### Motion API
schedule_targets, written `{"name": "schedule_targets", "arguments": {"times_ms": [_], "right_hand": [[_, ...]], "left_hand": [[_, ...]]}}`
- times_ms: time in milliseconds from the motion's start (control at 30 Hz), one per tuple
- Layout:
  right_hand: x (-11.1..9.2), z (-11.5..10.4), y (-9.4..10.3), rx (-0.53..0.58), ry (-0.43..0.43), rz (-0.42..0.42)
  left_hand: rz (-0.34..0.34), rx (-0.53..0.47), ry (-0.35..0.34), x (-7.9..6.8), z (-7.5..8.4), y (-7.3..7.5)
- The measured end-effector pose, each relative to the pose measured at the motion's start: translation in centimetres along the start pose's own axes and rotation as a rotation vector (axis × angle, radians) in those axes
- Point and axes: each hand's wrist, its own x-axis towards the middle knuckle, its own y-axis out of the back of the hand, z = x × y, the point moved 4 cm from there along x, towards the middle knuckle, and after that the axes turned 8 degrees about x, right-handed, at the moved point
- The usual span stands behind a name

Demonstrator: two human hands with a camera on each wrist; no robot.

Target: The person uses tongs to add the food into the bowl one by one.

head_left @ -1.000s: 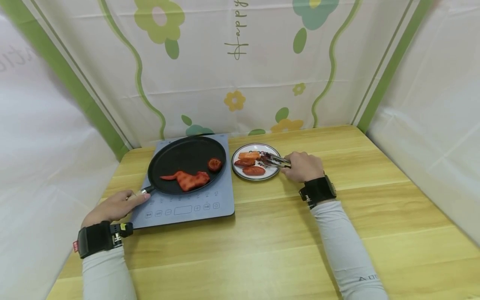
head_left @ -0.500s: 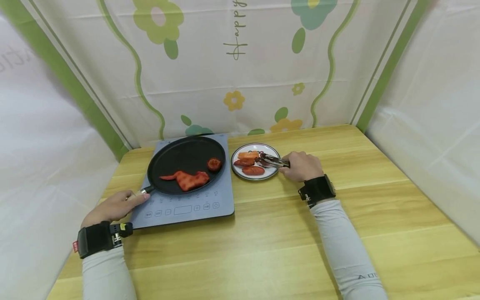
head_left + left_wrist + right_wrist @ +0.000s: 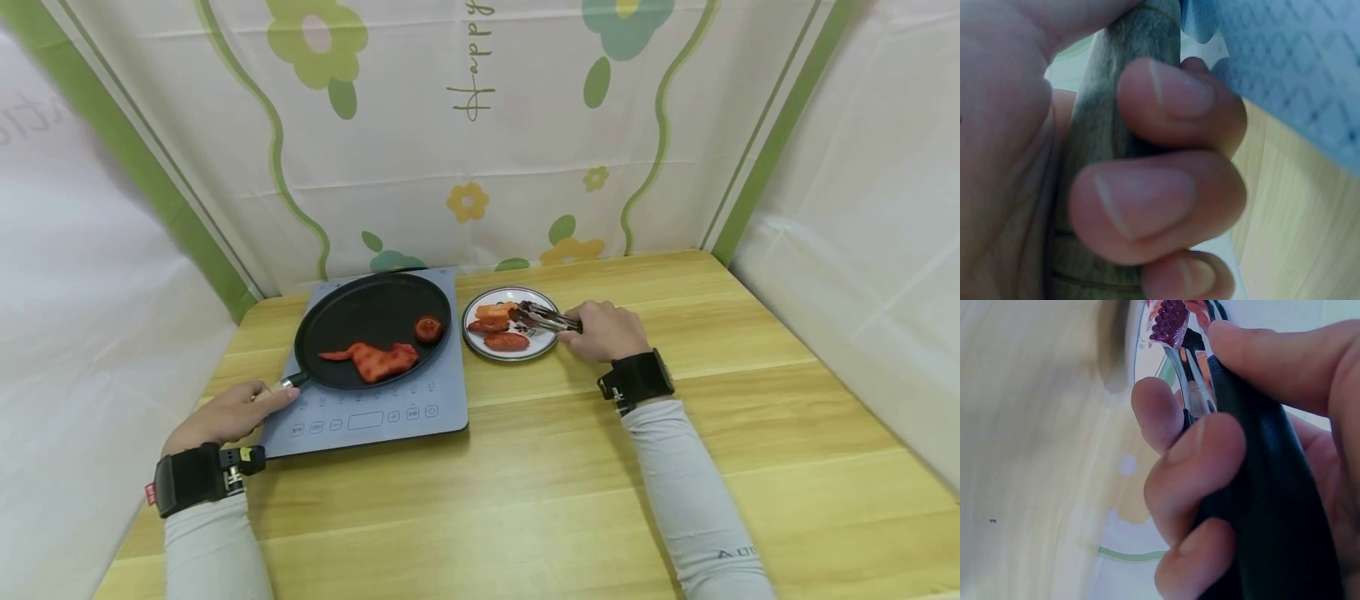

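My left hand point(image 3: 232, 411) grips the pale wooden handle point(image 3: 1100, 125) of a flat black frying pan point(image 3: 367, 304). In the pan lie a red chicken wing point(image 3: 377, 362) and a round reddish-brown piece of food point(image 3: 428, 329). My right hand point(image 3: 606, 331) holds metal tongs point(image 3: 551, 318) by their black grips point(image 3: 1260, 475), fingers curled round them. The tongs reach over a white plate point(image 3: 536, 348) with a dark rim. A bumpy dark red piece point(image 3: 1170, 324) is at their tips; whether it is pinched I cannot tell. Orange and red food pieces point(image 3: 506, 342) lie beside it.
Under the pan is a grey induction cooktop point(image 3: 408, 414) with its control keys facing me. Both stand on a wooden table point(image 3: 525, 500). A white flowered cloth point(image 3: 510, 125) hangs right behind the cooktop and plate, with white side walls point(image 3: 862, 208).
The tongs' tips have shifted slightly left and away from me over the plate. My left hand, the pan and its food stay as they were.
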Motion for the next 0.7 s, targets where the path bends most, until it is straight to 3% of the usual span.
{"name": "schedule_targets", "arguments": {"times_ms": [700], "right_hand": [[-0.7, -2.4, 1.8, 0.029, 0.059, 0.025]], "left_hand": [[-0.003, 0.021, -0.009, 0.2, 0.0, 0.2]]}}
